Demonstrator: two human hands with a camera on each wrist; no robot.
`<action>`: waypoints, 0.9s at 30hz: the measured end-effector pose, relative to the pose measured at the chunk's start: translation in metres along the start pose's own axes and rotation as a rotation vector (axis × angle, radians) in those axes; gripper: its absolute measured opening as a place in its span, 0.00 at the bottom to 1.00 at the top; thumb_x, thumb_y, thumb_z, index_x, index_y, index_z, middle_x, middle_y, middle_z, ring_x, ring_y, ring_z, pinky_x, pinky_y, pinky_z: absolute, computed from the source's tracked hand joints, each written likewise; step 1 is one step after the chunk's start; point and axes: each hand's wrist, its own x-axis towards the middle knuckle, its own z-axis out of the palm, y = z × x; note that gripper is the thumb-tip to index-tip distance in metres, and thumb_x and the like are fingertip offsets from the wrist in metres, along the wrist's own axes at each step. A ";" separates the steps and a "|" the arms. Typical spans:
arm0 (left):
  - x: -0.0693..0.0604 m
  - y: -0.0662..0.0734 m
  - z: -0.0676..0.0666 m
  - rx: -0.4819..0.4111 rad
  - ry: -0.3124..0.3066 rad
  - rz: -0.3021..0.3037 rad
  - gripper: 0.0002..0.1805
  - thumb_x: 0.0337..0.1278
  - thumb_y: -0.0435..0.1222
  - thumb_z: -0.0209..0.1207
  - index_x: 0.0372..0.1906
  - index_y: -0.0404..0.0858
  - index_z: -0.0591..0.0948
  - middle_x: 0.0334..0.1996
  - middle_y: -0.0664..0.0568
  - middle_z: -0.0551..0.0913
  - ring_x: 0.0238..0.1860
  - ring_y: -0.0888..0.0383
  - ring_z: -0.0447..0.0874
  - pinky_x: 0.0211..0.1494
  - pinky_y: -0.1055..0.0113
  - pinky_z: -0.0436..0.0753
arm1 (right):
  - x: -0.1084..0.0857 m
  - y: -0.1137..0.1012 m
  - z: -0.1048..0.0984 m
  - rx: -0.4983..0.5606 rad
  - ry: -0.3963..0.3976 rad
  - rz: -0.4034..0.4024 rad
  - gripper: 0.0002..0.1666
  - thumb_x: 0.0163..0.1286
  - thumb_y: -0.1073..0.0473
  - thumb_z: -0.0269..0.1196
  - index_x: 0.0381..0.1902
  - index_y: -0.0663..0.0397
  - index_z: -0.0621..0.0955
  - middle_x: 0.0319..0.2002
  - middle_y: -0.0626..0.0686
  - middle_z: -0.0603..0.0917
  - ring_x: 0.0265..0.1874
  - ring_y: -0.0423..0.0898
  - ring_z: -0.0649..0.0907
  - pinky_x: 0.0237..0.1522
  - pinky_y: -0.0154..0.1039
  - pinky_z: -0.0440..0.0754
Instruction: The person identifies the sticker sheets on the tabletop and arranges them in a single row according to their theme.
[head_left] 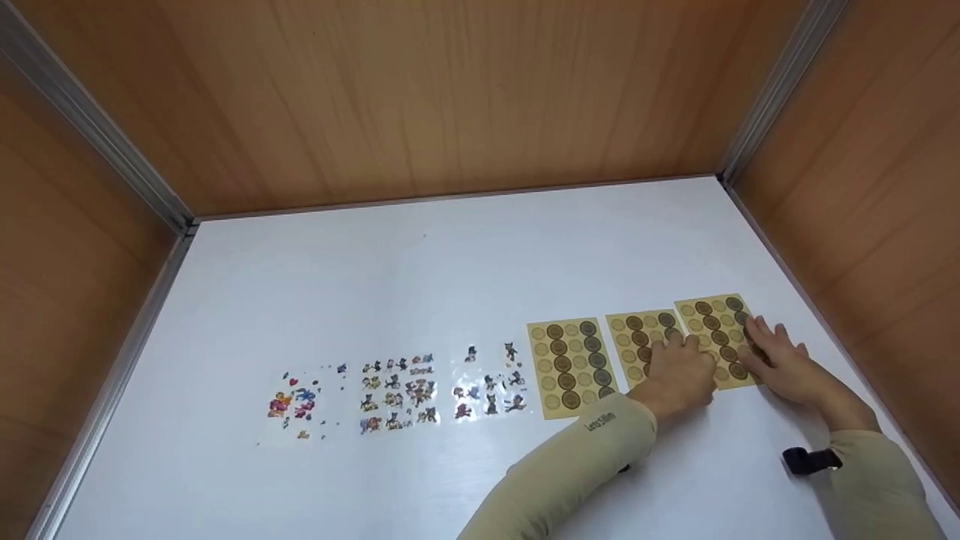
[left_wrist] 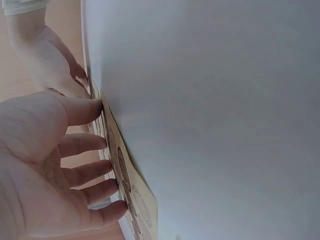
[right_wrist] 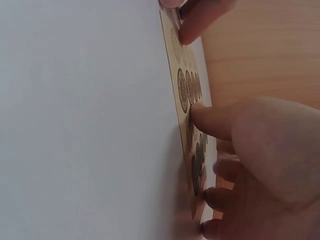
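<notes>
A row of three tan sheets of round brown and grey stickers lies on the white table: a left sheet (head_left: pixel 559 384), a middle sheet (head_left: pixel 628 327) and a right sheet (head_left: pixel 702 322). My left hand (head_left: pixel 679 375) covers part of the middle sheet and reaches the right sheet's left edge. In the left wrist view, its spread, slightly bent fingers (left_wrist: pixel 92 172) rest on a tan sheet. At the right sheet's right side is my right hand (head_left: pixel 791 367), with the thumb (right_wrist: pixel 212 120) touching the sheet and the other fingers at its edge, uncurled. Neither hand grips anything.
Left of the tan sheets lie three clear sheets of small colourful cartoon stickers: one nearest (head_left: pixel 489 382), a fuller one (head_left: pixel 397 394) and a sparse one (head_left: pixel 300 405). Wooden walls (head_left: pixel 450 97) enclose the table at the back and both sides.
</notes>
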 end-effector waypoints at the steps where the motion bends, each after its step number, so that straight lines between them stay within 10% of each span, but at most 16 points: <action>1: 0.000 0.000 0.000 0.001 -0.004 -0.001 0.17 0.66 0.56 0.61 0.55 0.58 0.84 0.60 0.62 0.75 0.62 0.60 0.69 0.66 0.59 0.71 | -0.001 0.001 0.000 0.006 -0.014 -0.012 0.45 0.83 0.46 0.48 0.76 0.76 0.45 0.74 0.79 0.36 0.70 0.80 0.34 0.65 0.79 0.29; 27: 0.000 -0.002 0.001 0.025 -0.005 -0.003 0.22 0.69 0.59 0.56 0.62 0.57 0.81 0.60 0.63 0.74 0.64 0.61 0.68 0.68 0.62 0.70 | -0.011 -0.002 0.000 0.029 -0.044 0.036 0.45 0.83 0.44 0.48 0.76 0.76 0.48 0.74 0.77 0.36 0.72 0.77 0.34 0.70 0.74 0.33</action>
